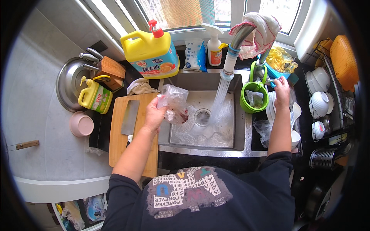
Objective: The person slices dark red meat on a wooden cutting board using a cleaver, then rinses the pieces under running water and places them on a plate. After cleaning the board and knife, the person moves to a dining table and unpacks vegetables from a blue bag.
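My left hand (154, 114) grips a clear plastic bag (174, 101) over the left side of the steel sink (188, 135). Dark red residue or a scrap shows at the bag's lower end. Water streams from the faucet's white hose-like extension (229, 64) beside the drain (203, 117). At the right, my right hand (281, 91) has its fingers on the faucet's lever (273, 83), which has a blue part. Just left of that hand hangs a green plastic basket (254, 98) with a grey mesh pad (254, 97) inside.
A cleaver (131, 117) lies on the bamboo cutting board (118, 144) left of the sink. Behind stand a large yellow detergent jug (150, 53), a salt packet (195, 55) and a spray bottle (214, 49). A cloth (264, 29) drapes the faucet. White bowls (319, 102) fill a rack at right.
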`<state>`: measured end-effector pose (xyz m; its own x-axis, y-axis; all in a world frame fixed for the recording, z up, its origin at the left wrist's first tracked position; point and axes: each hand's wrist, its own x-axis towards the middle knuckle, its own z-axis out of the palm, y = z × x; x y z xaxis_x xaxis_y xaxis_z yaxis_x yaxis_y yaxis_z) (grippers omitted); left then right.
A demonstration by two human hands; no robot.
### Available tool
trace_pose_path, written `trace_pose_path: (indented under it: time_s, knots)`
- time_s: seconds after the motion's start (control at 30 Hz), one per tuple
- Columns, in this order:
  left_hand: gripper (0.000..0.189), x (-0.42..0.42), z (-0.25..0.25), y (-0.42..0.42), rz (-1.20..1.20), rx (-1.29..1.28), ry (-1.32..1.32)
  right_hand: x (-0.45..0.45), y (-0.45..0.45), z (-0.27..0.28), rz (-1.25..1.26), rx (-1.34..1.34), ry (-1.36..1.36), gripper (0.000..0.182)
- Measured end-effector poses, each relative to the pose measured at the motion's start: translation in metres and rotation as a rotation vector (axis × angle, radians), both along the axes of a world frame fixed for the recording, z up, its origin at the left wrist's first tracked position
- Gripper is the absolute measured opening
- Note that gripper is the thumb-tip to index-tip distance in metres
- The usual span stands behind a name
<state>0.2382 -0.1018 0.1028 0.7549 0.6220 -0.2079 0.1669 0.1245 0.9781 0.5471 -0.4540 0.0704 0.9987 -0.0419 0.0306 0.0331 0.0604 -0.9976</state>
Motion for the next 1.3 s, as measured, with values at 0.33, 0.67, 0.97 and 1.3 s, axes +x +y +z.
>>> trace_pose_path:
  time_s: [0.33, 0.67, 0.97, 1.3]
  knots:
    - [0.037, -0.017, 0.048, 0.02, 0.014, -0.406, -0.215, 0.01, 0.02, 0.019, 0.142, 0.056, -0.085, 0.051]
    - [0.038, -0.031, 0.086, 0.024, -0.016, -0.353, -0.294, -0.134, 0.057, 0.03, 0.143, 0.154, -0.343, 0.013]
    - [0.031, -0.146, 0.141, 0.027, 0.204, -0.046, -0.39, -0.215, 0.083, -0.073, 0.709, -0.502, -0.182, 0.003]
    - [0.025, -0.396, 0.123, -0.032, 0.948, 0.309, -0.113, -0.215, 0.073, -0.13, 1.174, -0.769, 0.057, 0.002]
